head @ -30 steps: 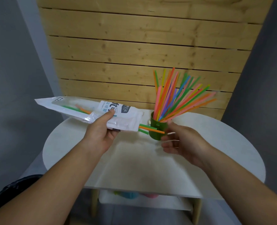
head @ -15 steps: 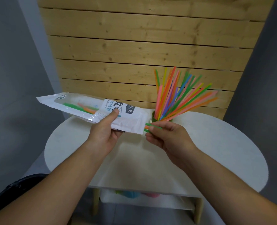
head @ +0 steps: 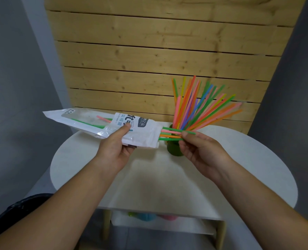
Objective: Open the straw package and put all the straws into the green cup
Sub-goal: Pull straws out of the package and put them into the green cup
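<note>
Green cup point(head: 174, 148), multicoloured straws point(head: 194, 107)

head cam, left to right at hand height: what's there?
straw package → left hand → straws coming out of the package → right hand. The green cup sits behind the pulled straws, so its place is unclear.

Just one cam here, head-mounted wide-angle, looking forward and down from close above the white round desk point(head: 257, 168). Both forearms come in from the bottom corners, hands mid-frame. Wooden slat wall point(head: 158, 60) fills the top, bending at the edges.
</note>
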`<state>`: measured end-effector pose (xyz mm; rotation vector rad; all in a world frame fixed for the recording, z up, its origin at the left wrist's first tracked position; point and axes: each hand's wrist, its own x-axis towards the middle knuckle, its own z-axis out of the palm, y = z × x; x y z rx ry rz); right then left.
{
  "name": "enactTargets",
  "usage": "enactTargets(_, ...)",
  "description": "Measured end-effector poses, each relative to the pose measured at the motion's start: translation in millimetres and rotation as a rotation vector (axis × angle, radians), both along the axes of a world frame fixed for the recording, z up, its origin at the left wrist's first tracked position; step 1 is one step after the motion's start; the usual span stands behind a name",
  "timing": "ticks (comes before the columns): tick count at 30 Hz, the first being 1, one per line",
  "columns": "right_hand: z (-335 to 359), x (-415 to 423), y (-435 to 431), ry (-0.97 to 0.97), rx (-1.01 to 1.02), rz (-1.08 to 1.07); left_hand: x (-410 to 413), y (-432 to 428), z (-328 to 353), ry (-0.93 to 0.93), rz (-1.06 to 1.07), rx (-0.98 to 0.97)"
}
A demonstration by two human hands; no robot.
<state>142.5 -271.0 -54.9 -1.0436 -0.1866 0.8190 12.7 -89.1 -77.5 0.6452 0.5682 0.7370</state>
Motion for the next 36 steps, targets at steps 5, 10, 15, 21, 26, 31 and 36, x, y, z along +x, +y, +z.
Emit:
enactTargets(5, -3.6, -2.5, 1.7, -0.068, -0.022, 0.011, 0.2, -1.7, 1.3, -0.009, -0.012, -0.004)
enactTargets(10, -1.2, -5.5, 3.8, -0.171, -0.041, -0.021, -0.2, -2.3, 2.0, -0.01, -0.017, 0.01)
enactTargets(15, -2.0, -6.0, 6.0, -0.264, -0.092, -0.044, 0.4, -4.2, 2.4, -0.006, -0.03, 0.028)
enactTargets(21, -2.3, 2.0, 3.3, -0.312, -0.13, -0.08, 0.1, -4.9, 3.8, -0.017, -0.038, 0.015)
enactTargets(26, -4.5, -6.3, 4.5, -0.17, 0.0, -0.094, -0.8, -5.6, 5.2, -0.024, -0.035, -0.013)
enactTargets(31, -18.5, -24.7, 12.8, -0.076, 0.046, -0.016, -1.8, -4.3, 6.5, -0.026, -0.017, -0.02)
enactTargets(36, -15.9, -20.4, 17.1, -0.076, 0.157, -0.04, -2.7, -4.1, 7.8, -0.022, -0.01, -0.017)
